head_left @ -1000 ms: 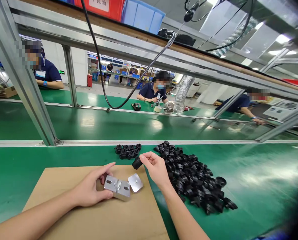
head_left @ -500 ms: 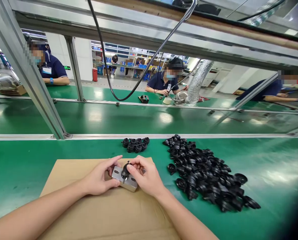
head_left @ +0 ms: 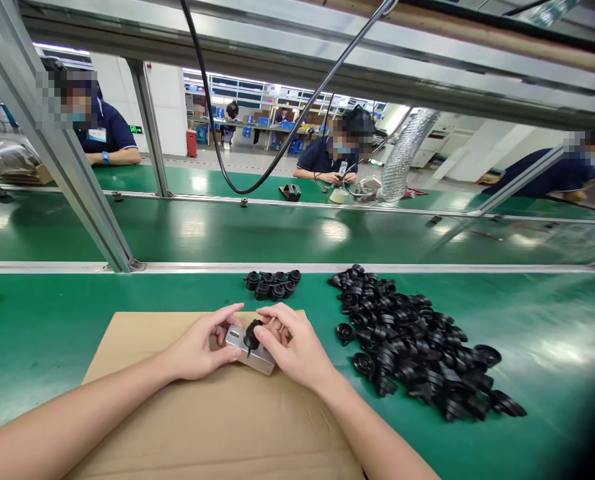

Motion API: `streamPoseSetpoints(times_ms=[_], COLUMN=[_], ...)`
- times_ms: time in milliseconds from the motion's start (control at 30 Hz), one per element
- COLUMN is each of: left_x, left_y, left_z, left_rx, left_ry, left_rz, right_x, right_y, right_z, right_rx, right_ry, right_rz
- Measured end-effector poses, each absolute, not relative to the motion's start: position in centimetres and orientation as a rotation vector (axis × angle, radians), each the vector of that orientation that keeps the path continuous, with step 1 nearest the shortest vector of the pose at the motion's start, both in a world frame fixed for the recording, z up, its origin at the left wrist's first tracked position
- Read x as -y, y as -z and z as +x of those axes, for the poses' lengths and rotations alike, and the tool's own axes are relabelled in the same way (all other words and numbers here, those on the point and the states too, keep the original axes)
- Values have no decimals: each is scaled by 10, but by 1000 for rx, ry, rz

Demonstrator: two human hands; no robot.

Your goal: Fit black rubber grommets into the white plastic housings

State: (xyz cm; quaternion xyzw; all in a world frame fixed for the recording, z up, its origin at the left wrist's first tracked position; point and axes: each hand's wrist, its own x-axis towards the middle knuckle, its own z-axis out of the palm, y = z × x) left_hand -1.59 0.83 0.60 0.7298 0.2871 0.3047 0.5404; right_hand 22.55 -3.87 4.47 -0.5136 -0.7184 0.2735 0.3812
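A small silver metal block lies on a brown cardboard sheet on the green bench. My left hand grips the block's left end and holds it still. My right hand pinches a small black rubber part and presses it onto the top of the block. To the right lies a big heap of the same black parts. A small cluster of black parts stands just beyond the cardboard.
A metal rail borders the bench at the back, with a green conveyor belt beyond. A slanted aluminium post rises at left. A black cable hangs overhead. Other workers sit at the far benches.
My right hand carried a black part from near the heap to the metal block and now holds it on top. The round silver piece beside the block is hidden behind my right hand.
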Motion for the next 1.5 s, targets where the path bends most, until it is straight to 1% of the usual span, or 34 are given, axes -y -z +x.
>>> streamPoseSetpoints(times_ms=[200, 400, 567, 767, 967, 1033, 1200, 1400, 1500], left_x=[-9, -10, -9, -9, -9, -9, -10, -8, -7], left_y=[-4, -4, -5, -5, -4, -4, -7, -7, -5], left_z=[-15, -15, -15, -18, -18, -18, -18, -18, -19], left_rx=[-675, -677, -680, -660, -685, -702, -714, -698, -692], left_ry=[-724, -732, -727, -692, -616, -592, -569, -553, -558], left_rz=[1682, 1680, 1680, 1720, 1776, 1802, 1834, 1852, 1859], right_x=[39, 36, 36, 44, 48, 46, 44, 46, 46], right_y=[-53, -48, -50, -72, -79, -78, -82, -82, -79], right_z=[236, 235, 235, 274, 292, 287, 283, 296, 294], right_rx=[2089, 2100, 2133, 2181, 2249, 2245, 2230, 2211, 2190], right_ry=[-647, -584, -608, -677, -944, -922, -690, -957, -863], right_rz=[-1153, -1121, -1146, -1352, -1692, -1751, -1958, -1769, -1838])
